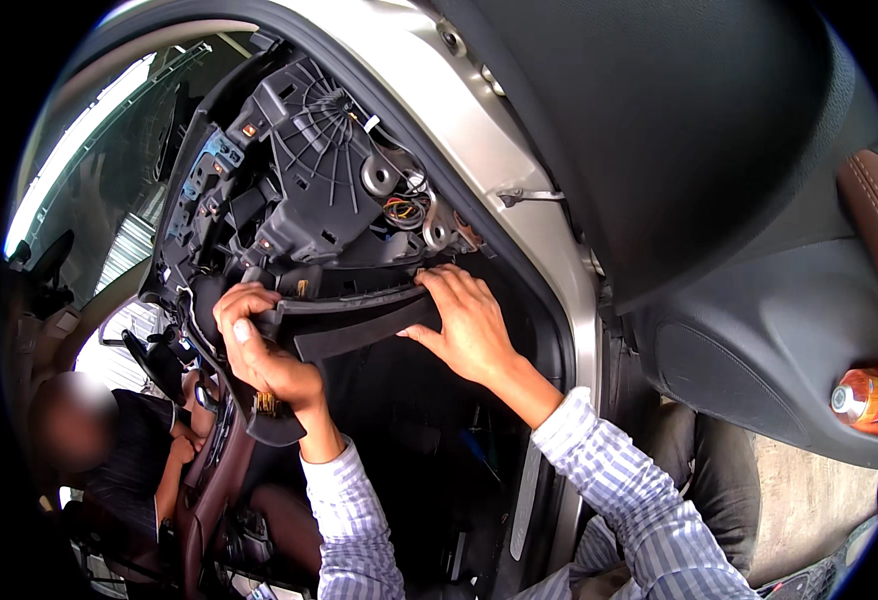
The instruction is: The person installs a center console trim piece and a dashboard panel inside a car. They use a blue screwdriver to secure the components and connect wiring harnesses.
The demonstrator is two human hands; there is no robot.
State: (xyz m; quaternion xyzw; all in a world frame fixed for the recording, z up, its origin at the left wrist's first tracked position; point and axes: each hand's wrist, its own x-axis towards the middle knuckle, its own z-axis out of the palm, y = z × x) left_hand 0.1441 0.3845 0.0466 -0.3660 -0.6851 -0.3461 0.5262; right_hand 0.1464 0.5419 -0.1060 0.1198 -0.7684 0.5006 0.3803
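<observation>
A black plastic glove box (359, 335) sits beneath the exposed dashboard (309, 170), its curved upper rim and a lower flap facing me. The fingers of my left hand (264, 350) are curled over its left end, with the thumb lying along the top. At the right end, my right hand (469, 325) grips it, fingers over the upper rim and thumb at the lower edge. My hands hide both ends of the glove box. Below my left wrist a dark curved trim piece (277, 428) shows.
Bundled coloured wires (406, 210) and metal brackets (379, 175) sit at the dashboard's right. The open car door (739, 330) stands at my right, a red-orange can (864, 400) in its pocket. Another person (124, 440) sits across the console (204, 480) on the left.
</observation>
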